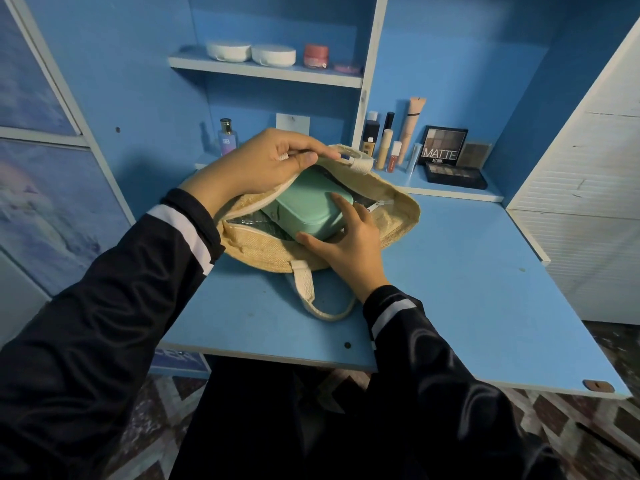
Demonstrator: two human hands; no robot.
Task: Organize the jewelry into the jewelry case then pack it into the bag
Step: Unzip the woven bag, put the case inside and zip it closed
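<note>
A mint-green jewelry case (306,206), closed, sits partway inside the open mouth of a tan woven bag (398,220) lying on the blue desk (467,289). My left hand (256,164) grips the bag's far rim and a cream handle, holding the opening wide. My right hand (346,244) holds the case's near right corner, thumb under its front edge and fingers on its lid. The bag's other cream handle (308,292) lies on the desk toward me. No loose jewelry is visible.
Makeup tubes (388,140) and eyeshadow palettes (446,147) stand on the low ledge at the back right. A perfume bottle (227,136) stands behind my left hand. White round containers (251,51) and a pink jar (316,55) sit on the upper shelf.
</note>
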